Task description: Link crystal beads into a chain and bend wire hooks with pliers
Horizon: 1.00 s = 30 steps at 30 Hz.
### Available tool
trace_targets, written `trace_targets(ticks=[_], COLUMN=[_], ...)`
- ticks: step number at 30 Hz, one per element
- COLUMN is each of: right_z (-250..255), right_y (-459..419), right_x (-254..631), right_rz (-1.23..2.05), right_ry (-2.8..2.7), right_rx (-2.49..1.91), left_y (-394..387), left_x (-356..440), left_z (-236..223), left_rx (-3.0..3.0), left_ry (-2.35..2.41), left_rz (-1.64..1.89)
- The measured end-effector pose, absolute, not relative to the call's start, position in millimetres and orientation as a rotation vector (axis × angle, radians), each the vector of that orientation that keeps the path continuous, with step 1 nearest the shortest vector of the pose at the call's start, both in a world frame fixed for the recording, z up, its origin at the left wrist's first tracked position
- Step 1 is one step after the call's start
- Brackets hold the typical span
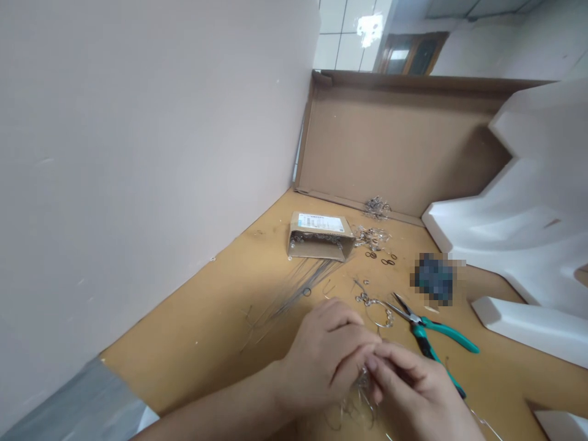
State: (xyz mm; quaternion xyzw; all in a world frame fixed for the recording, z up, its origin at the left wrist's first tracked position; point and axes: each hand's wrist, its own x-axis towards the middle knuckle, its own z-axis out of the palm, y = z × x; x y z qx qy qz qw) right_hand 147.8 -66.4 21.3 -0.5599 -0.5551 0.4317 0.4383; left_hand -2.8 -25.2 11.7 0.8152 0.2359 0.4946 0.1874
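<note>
My left hand (328, 358) is closed, its fingers curled and meeting the fingertips of my right hand (413, 383). The right one pinches with thumb and forefinger; whatever lies between the fingers is hidden. Below them, thin bent wires with clear bits (362, 401) show on the table, partly covered. Just beyond the right hand lie long-nose pliers (414, 320) with green and black handles, jaws slightly apart. A curved wire with small beads or rings (382, 313) sits beside the pliers' tips. Farther off, a bundle of straight thin wires (296, 291) is spread out.
A small open cardboard box (316, 250) with a label holds small shiny pieces. Right of it are a heap of small metal parts (374, 236) and dark rings (387, 262). A blurred dark object (434, 278), white foam pieces (528, 324) and a large cardboard panel (399, 141) stand around the table.
</note>
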Motion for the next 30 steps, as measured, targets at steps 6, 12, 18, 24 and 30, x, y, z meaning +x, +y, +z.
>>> trace_targets(ticks=[6, 12, 18, 24, 30], right_z=[23, 28, 33, 33, 27], right_y=[-68, -67, -68, -68, -61], right_x=[145, 150, 152, 151, 159], right_rz=[1.031, 0.946, 0.898, 0.961, 1.075], right_ry=[-1.481, -1.290, -1.312, -1.244, -1.122], right_rx=[-1.342, -1.506, -1.515, -1.505, -1.420], left_y=[-22, -24, -21, -23, -23], left_x=[1, 3, 4, 2, 2], left_z=[13, 17, 13, 12, 10], left_rx=[2.299, 2.222, 2.320, 2.389, 2.384], left_ry=[0.758, 0.797, 0.777, 0.728, 0.490], left_rz=[1.346, 1.173, 1.090, 1.182, 1.166])
